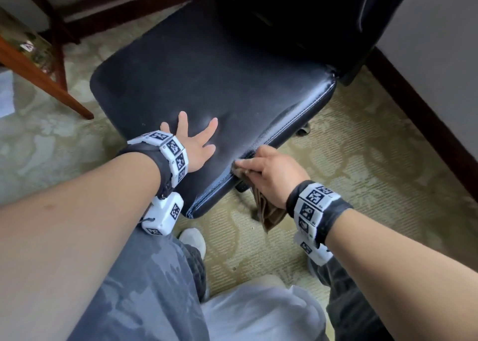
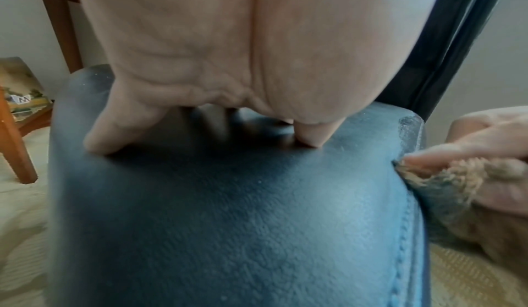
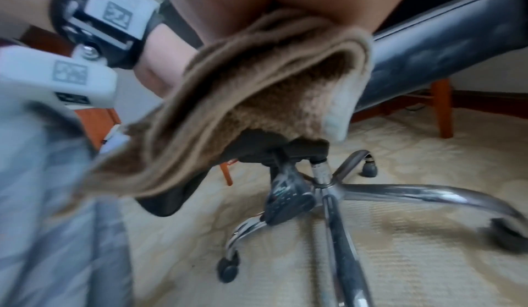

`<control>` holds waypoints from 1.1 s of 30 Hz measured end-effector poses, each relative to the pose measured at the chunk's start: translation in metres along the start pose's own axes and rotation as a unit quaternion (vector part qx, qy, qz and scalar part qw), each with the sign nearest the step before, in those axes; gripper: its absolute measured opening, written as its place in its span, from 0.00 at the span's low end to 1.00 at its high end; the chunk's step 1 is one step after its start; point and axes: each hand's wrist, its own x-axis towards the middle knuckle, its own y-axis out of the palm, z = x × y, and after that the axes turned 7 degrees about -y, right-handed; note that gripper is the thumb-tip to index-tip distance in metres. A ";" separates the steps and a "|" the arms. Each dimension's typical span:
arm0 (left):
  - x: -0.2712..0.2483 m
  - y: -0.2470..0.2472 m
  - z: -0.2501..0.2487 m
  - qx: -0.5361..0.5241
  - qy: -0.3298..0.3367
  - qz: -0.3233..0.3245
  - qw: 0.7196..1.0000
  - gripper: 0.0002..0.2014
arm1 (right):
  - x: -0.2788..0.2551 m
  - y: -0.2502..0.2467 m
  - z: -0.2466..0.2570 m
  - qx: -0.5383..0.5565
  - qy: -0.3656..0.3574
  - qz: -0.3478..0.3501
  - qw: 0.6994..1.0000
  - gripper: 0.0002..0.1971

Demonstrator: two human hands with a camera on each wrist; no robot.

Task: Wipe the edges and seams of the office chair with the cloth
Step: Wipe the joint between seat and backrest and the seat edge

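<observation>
A black leather office chair seat (image 1: 212, 82) fills the middle of the head view, its stitched seam (image 1: 289, 126) running along the right edge. My left hand (image 1: 196, 138) lies flat on the seat near the front, fingers spread and pressing down (image 2: 108, 135). My right hand (image 1: 269, 172) grips a brown fluffy cloth (image 1: 269, 214) and presses it against the seam at the seat's front right edge. In the left wrist view a finger pushes the cloth (image 2: 428, 176) into the seam. The cloth (image 3: 257, 90) hangs folded below my right palm.
The chair back (image 1: 323, 17) rises at the far right. Under the seat stand the chrome star base (image 3: 400, 194) with castors and a lever. Wooden table legs (image 1: 46, 82) are at the left, a wall with dark skirting (image 1: 426, 123) at the right. Patterned carpet (image 1: 362, 159) covers the floor.
</observation>
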 end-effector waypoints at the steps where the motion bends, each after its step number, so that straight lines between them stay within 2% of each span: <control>1: 0.000 0.000 0.000 0.001 0.000 -0.001 1.000 0.29 | 0.003 -0.006 -0.004 -0.012 0.035 -0.016 0.999 0.13; 3: 0.000 0.001 0.001 0.004 0.003 -0.004 1.000 0.29 | 0.008 -0.020 -0.019 -0.021 0.109 -0.084 0.990 0.14; 5: 0.000 0.002 0.000 0.005 0.005 0.002 1.000 0.29 | 0.007 -0.025 -0.025 -0.044 0.146 -0.113 0.982 0.15; 7: 0.001 0.001 -0.001 0.007 0.004 0.005 1.000 0.29 | 0.003 -0.015 -0.016 -0.042 0.124 -0.092 0.987 0.15; 11: -0.001 -0.004 -0.004 0.020 0.000 0.005 1.000 0.29 | -0.004 0.012 0.008 -0.049 0.027 0.009 0.998 0.12; 17: -0.006 -0.005 -0.010 0.024 -0.003 0.010 1.000 0.29 | 0.009 -0.014 -0.017 -0.046 0.135 -0.101 0.985 0.16; 19: -0.007 -0.005 -0.011 0.020 -0.004 0.012 1.000 0.29 | 0.007 -0.004 -0.007 -0.046 0.111 -0.090 0.989 0.14; 22: -0.007 -0.006 -0.012 0.019 -0.006 0.018 1.000 0.30 | 0.000 0.011 0.014 -0.078 0.042 -0.008 0.996 0.12; 23: -0.008 -0.006 -0.011 0.020 -0.005 0.018 1.000 0.31 | 0.001 0.008 0.014 -0.081 0.041 0.004 0.996 0.14; 24: -0.008 -0.006 -0.011 0.022 -0.003 0.018 1.000 0.31 | 0.005 0.003 0.008 -0.077 0.062 -0.002 0.995 0.15; 27: -0.009 -0.006 -0.012 0.024 0.000 0.016 1.000 0.31 | 0.014 -0.011 -0.018 -0.058 0.146 -0.080 0.984 0.16; 29: -0.009 -0.004 -0.014 0.023 0.001 0.014 1.000 0.31 | 0.012 -0.005 -0.016 -0.050 0.160 -0.079 0.983 0.13; 31: -0.010 -0.002 -0.015 0.013 0.004 0.011 1.000 0.31 | 0.005 0.007 0.003 -0.042 0.118 -0.036 0.991 0.07; 33: -0.010 0.001 -0.013 -0.005 0.005 0.007 1.000 0.31 | -0.004 0.012 0.018 -0.047 0.048 0.027 0.997 0.11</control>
